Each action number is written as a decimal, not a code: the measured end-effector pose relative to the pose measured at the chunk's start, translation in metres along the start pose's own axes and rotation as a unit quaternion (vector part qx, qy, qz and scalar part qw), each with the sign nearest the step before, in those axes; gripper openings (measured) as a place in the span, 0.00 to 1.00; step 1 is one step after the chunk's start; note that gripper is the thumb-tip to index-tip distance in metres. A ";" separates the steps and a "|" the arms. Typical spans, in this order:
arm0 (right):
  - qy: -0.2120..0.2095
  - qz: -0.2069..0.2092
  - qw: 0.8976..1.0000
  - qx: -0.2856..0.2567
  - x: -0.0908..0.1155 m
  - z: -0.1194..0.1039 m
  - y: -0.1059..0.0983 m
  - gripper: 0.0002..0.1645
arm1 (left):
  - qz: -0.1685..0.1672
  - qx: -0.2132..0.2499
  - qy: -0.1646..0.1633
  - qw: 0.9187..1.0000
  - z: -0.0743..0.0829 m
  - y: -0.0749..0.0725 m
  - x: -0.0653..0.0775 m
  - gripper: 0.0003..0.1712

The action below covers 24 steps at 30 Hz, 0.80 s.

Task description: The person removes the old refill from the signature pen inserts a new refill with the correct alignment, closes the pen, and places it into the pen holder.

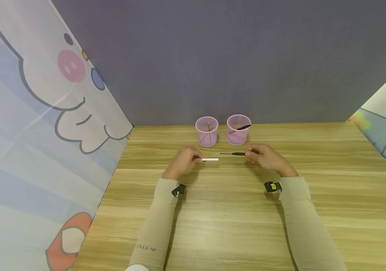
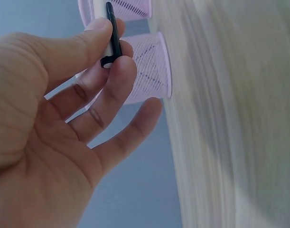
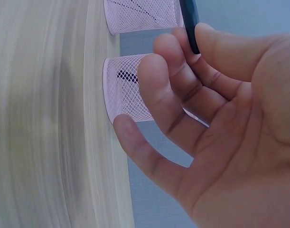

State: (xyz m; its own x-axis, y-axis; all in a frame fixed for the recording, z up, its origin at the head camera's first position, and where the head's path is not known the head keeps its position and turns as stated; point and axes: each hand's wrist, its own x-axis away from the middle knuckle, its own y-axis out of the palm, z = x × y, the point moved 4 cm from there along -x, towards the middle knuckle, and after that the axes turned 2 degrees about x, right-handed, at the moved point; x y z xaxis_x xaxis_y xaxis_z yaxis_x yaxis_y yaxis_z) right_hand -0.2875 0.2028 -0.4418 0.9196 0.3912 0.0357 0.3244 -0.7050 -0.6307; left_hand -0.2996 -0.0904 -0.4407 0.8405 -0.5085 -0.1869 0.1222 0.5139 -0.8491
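My left hand (image 1: 183,162) pinches a white pen barrel (image 1: 211,159) between thumb and fingertips; its black clip (image 2: 114,38) shows in the left wrist view. Across from it, my right hand (image 1: 265,156) pinches a black pen grip section (image 1: 238,153) by its outer end. A thin dark refill (image 1: 226,153) sticks out of that piece towards the left. The barrel and the refill are apart, held above the table with a small gap. In the right wrist view only the dark tapered end (image 3: 190,26) of the pen piece is visible.
Behind the hands stand two pink mesh cups. Several thin dark sticks lean in the left cup (image 1: 207,140); a black pen-like piece (image 1: 244,127) pokes over the rim of the right cup (image 1: 236,139). A grey wall (image 1: 233,60) rises behind the wooden table (image 1: 227,226).
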 end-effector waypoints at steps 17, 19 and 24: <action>0.013 0.002 1.000 -0.001 0.001 -0.003 -0.001 0.14 | -0.059 -0.017 -0.025 0.998 0.004 0.022 -0.002 0.02; 0.013 0.002 1.000 -0.001 0.001 -0.004 -0.001 0.13 | -0.064 -0.019 -0.025 0.997 0.005 0.024 -0.002 0.02; 0.010 0.001 1.000 0.000 0.001 -0.004 0.000 0.14 | -0.074 -0.025 -0.025 0.997 0.003 0.028 -0.003 0.02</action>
State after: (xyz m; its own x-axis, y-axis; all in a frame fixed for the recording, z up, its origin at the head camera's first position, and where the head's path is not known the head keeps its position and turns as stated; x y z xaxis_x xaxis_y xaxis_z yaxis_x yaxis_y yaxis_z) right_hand -0.2861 0.2006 -0.4390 0.9247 0.3775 0.0490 0.3216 -0.7060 -0.6309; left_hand -0.2970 -0.0721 -0.4624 0.8410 -0.5401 -0.0333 0.2218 0.4002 -0.8892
